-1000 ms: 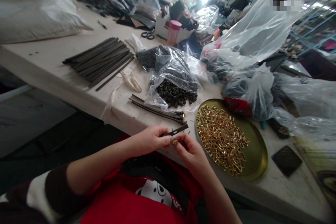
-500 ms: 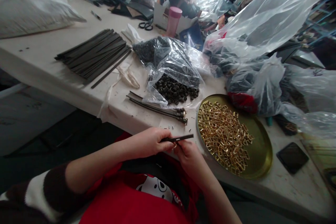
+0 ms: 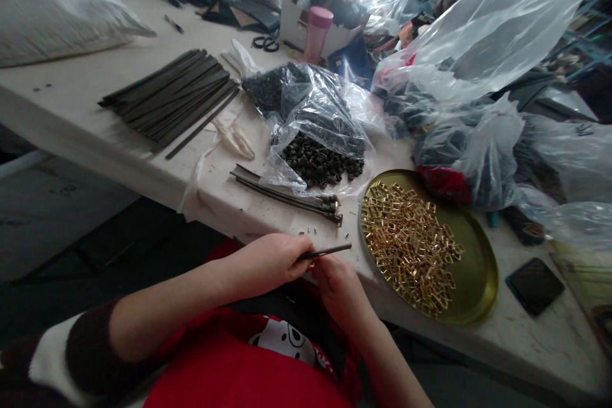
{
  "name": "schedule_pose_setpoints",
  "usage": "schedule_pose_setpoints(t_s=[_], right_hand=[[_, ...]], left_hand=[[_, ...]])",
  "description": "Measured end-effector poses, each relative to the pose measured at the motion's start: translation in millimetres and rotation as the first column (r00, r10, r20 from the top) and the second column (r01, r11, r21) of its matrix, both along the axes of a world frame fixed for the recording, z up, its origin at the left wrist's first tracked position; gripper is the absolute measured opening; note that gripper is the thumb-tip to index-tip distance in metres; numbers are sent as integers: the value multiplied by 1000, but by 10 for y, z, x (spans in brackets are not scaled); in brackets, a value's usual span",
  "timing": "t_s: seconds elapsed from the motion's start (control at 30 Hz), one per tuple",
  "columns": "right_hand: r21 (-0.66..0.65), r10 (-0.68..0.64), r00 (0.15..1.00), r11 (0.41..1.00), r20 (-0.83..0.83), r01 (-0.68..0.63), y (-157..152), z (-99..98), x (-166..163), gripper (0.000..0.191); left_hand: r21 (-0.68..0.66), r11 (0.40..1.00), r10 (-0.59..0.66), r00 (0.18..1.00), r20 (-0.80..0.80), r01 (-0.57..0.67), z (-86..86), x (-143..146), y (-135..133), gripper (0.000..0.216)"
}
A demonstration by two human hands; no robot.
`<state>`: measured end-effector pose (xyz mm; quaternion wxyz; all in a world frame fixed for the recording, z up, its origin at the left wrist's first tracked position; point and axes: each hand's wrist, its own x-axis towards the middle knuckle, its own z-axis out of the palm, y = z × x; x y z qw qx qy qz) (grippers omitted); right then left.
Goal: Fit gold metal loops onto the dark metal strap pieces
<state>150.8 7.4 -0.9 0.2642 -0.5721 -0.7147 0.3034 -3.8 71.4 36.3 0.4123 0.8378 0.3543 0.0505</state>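
Observation:
My left hand [image 3: 287, 258] is closed on a narrow dark strap [image 3: 329, 251], whose free end sticks out to the right. Against it, just below the strap, my right hand [image 3: 337, 277] has its fingers pinched together at the strap. A small gold glint, perhaps a buckle, shows between the hands; the fingers hide most of it. On the table just beyond lie a few dark straps [image 3: 282, 197] with buckles at their right ends. To the right, a round gold-coloured tray [image 3: 478, 287] holds a heap of gold buckles [image 3: 411, 242].
An open plastic bag [image 3: 318, 121] of small black loops [image 3: 320, 162] lies behind the straps. Further left is a stack of dark strips [image 3: 172, 99]. Scissors [image 3: 265, 43], a pink bottle [image 3: 316, 35], filled plastic bags [image 3: 468, 153] and a dark flat square [image 3: 534, 287] are also around.
The strap has turned more edge-on in my hands. My right hand has shifted slightly left and down, and the gold glint sits a little further left.

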Motion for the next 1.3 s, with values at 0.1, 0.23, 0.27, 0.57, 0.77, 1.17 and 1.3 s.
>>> schedule_pose_setpoints(t_s=[0.1, 0.23, 0.27, 0.57, 0.77, 1.17, 1.3], right_hand=[[-49, 25, 1000, 998, -7, -26, 2, 31, -16, 31], [-97, 37, 999, 995, 18, -35, 3, 94, -41, 38], [-109, 35, 999, 994, 29, -31, 0, 108, -46, 38], [-71, 16, 994, 997, 105, -9, -58, 65, -43, 32], [-94, -57, 971, 995, -230, 36, -89, 86, -107, 38], [-544, -494, 590, 832, -638, 108, -124, 7, -106, 37], [-502, -505, 556, 847, -660, 173, -112, -2, -138, 28]], left_hand=[[-8, 999, -33, 999, 1, 33, 1, -10, -29, 16], [-51, 998, -38, 999, -7, 38, 3, -33, -35, 14], [-58, 998, -34, 999, -5, 34, -1, -36, -34, 13], [66, 998, -14, 999, -52, 17, -73, 8, -85, 14], [31, 999, 41, 998, -46, -40, -84, 12, -69, 13], [-85, 968, 242, 967, 77, -235, -92, -34, -27, 17], [-192, 958, 233, 969, 83, -214, -79, -12, -55, 16]])
